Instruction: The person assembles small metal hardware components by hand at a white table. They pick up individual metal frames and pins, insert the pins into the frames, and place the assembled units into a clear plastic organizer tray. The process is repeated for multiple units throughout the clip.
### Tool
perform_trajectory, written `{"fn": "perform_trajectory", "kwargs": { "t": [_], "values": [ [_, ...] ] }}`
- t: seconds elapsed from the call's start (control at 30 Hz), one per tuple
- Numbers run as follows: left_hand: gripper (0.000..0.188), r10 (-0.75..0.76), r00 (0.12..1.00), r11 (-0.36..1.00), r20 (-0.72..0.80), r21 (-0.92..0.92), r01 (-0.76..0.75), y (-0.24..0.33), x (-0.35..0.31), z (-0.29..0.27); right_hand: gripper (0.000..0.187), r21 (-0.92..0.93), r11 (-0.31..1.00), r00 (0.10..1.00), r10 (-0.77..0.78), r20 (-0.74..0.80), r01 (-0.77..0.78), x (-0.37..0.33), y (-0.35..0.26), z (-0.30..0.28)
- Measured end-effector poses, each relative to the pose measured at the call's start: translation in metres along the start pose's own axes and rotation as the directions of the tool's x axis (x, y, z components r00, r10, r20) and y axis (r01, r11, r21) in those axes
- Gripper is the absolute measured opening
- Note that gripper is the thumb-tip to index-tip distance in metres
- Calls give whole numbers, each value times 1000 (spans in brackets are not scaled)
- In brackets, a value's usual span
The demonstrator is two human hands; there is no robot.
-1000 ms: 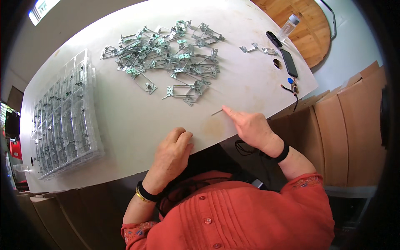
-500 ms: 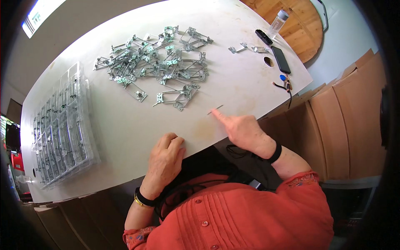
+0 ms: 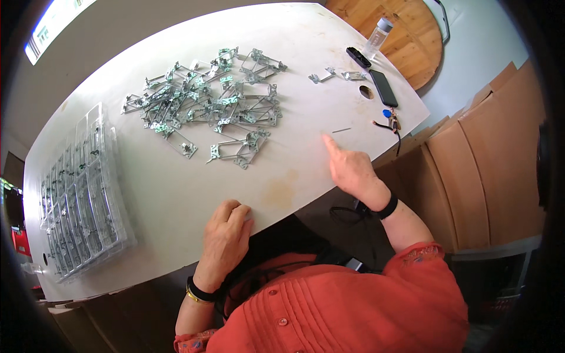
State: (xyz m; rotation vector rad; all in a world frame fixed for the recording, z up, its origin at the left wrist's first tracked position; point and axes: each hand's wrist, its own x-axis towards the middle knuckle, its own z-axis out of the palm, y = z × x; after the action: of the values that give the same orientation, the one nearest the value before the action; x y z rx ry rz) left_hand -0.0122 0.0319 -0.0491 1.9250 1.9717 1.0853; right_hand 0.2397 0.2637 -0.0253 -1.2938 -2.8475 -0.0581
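Observation:
A thin grey metal rod (image 3: 341, 130) lies on the white table, just beyond the tip of my right index finger and apart from it. My right hand (image 3: 351, 170) points with that finger stretched out, the others curled under, and holds nothing. At the table's near edge rests my left hand (image 3: 225, 238), its fingers bent inward; what they may hold is hidden. Farther off, left of the middle, spreads a tangled pile of metal bracket assemblies (image 3: 194, 97), small plates joined by thin rods. Two similar bracket pieces (image 3: 354, 76) lie separately at the far right.
Clear plastic trays (image 3: 88, 194) filled with metal parts stand at the left. Along the right edge are a bottle (image 3: 378, 38), a black object (image 3: 358, 57), a black phone (image 3: 384, 88), a cable hole (image 3: 366, 92) and a small wired bundle (image 3: 393, 120). Cardboard boxes (image 3: 465, 176) stand beyond.
The rod has moved right and away from me, and my right fingertip, earlier on it, is now off it. The left hand stays at the table edge. The whole view has shifted slightly.

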Motion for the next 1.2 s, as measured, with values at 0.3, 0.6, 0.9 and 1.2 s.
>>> {"fn": "perform_trajectory", "kwargs": {
  "t": [0.3, 0.6, 0.9, 1.2],
  "values": [
    [21, -43, 999, 997, -20, -61, 42, 1, 2, 1, 61, -37, 998, 998, 55, 27, -54, 5, 42, -6],
    [23, -30, 999, 998, -23, -54, 29, 1, 3, 2, 68, -94, 951, 952, 300, 55, -294, 21, 77, -7],
    [24, -42, 999, 999, -16, -20, 42, 4, 2, -1, 47, 324, 946, 1000, 13, -2, -11, 7, -3, -20],
    [26, -100, 995, 994, -1, -52, 100, 4, -4, -12, 30, 648, 583, 866, -410, -285, 489, 6, -110, -5]
  ]
}}
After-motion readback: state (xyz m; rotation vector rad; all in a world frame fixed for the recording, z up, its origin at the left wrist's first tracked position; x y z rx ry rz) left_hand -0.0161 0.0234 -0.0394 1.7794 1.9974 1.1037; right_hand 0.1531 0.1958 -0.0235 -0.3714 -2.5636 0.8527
